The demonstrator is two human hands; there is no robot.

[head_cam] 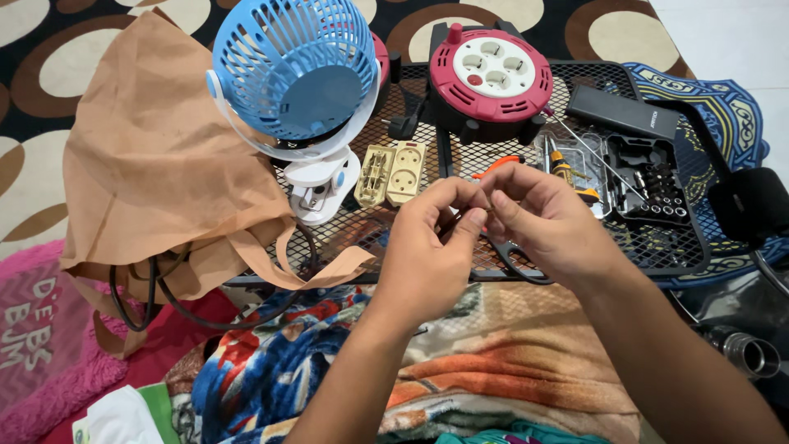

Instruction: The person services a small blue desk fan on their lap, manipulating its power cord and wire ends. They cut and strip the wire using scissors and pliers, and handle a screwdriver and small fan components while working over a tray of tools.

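My left hand (427,247) and my right hand (546,218) meet over a black wire mesh tray (657,247). Both pinch the ends of a thin dark wire (477,215) between thumb and fingertips. A black loop, a scissors handle or a cable, (514,267) shows under my right hand. Just beyond the hands lies an opened cream plug socket (390,173) in two halves. A blue and white clip fan (296,78) stands at the tray's far left.
A red and black cable reel (491,72) sits at the back. An open black bit set case (649,181), a screwdriver (567,173) and a black box (625,111) lie right. A brown paper bag (156,164) and black cord (164,296) lie left. A patterned cloth (460,370) covers my lap.
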